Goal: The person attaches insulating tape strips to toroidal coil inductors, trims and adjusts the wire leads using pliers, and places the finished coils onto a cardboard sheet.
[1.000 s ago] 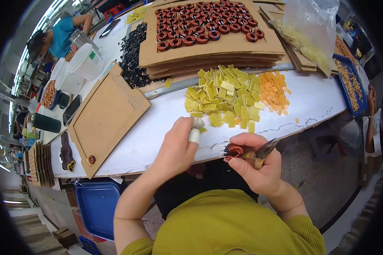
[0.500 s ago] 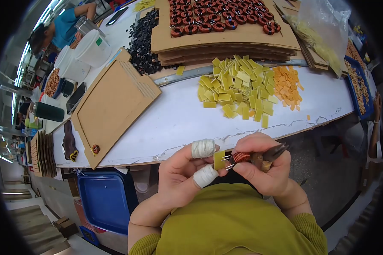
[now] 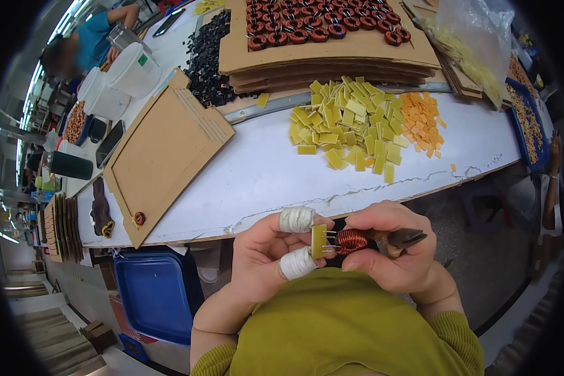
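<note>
My left hand (image 3: 260, 257), with white tape around thumb and forefinger, pinches a small yellow-green board (image 3: 319, 240) by its edges. Between the thumb and fingers of my right hand (image 3: 404, 260) is a copper-wound toroid coil (image 3: 351, 241). Its silvery wire leads point left and meet the face of the board; whether they pass through it I cannot tell. A pair of pliers (image 3: 407, 237) with dark jaws is tucked in my right hand too, its handles mostly hidden. Both hands are over my lap, just off the table's front edge.
On the white table (image 3: 263, 163) lie piles of yellow-green boards (image 3: 351, 122) and orange chips (image 3: 422, 122). Behind them, coils (image 3: 313, 34) stand on stacked cardboard (image 3: 332, 62). A cardboard tray (image 3: 163, 156) is at left, a blue tray (image 3: 153, 291) below. A co-worker (image 3: 94, 41) sits far left.
The coil has turned in my right fingers and its leads now line up with the board. The board has shifted slightly left and faces the coil more squarely.
</note>
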The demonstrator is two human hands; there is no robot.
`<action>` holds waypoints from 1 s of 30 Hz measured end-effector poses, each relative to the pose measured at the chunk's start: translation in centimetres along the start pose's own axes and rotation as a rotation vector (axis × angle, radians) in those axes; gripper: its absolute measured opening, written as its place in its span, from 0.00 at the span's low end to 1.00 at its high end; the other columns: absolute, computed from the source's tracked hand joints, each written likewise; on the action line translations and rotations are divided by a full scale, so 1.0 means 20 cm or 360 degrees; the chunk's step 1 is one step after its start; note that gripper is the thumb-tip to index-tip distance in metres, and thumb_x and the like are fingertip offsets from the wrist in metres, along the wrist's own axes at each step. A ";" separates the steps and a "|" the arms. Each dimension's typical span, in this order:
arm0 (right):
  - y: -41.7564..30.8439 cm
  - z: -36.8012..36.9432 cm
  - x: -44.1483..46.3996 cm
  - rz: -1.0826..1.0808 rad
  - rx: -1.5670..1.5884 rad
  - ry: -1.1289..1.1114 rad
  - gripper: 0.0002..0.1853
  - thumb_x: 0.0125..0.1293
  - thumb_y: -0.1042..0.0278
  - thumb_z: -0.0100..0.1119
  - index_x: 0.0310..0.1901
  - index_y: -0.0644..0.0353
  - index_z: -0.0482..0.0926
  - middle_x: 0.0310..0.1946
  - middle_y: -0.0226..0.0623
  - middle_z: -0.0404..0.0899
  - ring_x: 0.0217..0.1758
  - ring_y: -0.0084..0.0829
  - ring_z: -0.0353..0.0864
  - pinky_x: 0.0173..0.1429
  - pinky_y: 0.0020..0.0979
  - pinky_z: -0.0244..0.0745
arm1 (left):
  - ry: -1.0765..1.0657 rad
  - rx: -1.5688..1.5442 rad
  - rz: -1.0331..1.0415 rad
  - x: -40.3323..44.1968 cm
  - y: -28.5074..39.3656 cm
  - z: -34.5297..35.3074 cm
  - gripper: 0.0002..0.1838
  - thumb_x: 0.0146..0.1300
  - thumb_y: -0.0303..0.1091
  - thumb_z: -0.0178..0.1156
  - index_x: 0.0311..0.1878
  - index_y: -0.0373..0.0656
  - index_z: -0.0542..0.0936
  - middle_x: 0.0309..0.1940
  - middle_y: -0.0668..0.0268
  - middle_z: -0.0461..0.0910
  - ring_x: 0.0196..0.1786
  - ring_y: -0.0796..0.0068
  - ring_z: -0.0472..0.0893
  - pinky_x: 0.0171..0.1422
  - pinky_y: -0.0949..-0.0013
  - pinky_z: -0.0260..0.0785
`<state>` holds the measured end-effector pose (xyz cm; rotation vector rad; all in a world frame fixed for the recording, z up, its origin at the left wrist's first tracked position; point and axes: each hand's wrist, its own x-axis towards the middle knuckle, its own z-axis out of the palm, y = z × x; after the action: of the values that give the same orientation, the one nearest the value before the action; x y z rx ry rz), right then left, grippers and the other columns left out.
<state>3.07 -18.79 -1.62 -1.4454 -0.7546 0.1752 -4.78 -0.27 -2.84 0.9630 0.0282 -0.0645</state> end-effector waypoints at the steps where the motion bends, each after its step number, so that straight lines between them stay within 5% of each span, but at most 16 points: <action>1: 0.00 0.00 0.00 -0.0016 -0.0017 -0.0012 0.20 0.48 0.77 0.72 0.45 0.65 0.78 0.33 0.39 0.81 0.34 0.26 0.81 0.38 0.23 0.74 | 0.0000 -0.0008 -0.0035 0.00 0.00 0.00 0.23 0.56 0.21 0.63 0.56 0.32 0.70 0.54 0.51 0.74 0.48 0.64 0.80 0.51 0.65 0.76; 15: 0.03 -0.02 -0.01 -0.0289 0.0108 -0.0016 0.15 0.50 0.85 0.66 0.41 0.63 0.80 0.41 0.42 0.74 0.39 0.28 0.79 0.41 0.24 0.75 | -0.0217 -0.0328 -0.0404 0.02 -0.02 0.00 0.20 0.63 0.32 0.60 0.56 0.36 0.73 0.45 0.54 0.79 0.38 0.67 0.81 0.39 0.72 0.75; 21: -0.07 -0.04 0.01 -0.0209 -0.0362 -0.0039 0.17 0.48 0.85 0.68 0.42 0.65 0.81 0.44 0.46 0.75 0.40 0.30 0.81 0.41 0.26 0.78 | -0.0201 -0.0365 -0.0475 0.02 -0.01 0.01 0.19 0.66 0.35 0.56 0.56 0.35 0.74 0.43 0.55 0.79 0.36 0.67 0.81 0.37 0.72 0.75; 30: -0.01 -0.06 0.02 -0.0480 -0.0421 -0.0084 0.18 0.44 0.80 0.71 0.41 0.62 0.83 0.34 0.37 0.80 0.31 0.31 0.81 0.34 0.25 0.76 | -0.0198 -0.0356 -0.0463 0.03 -0.01 0.01 0.19 0.66 0.36 0.57 0.54 0.34 0.74 0.41 0.57 0.79 0.35 0.68 0.82 0.36 0.73 0.75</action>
<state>3.97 -19.58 -1.13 -1.5584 -1.0588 -0.1235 -4.24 -0.45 -2.91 0.7242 0.0593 -0.3817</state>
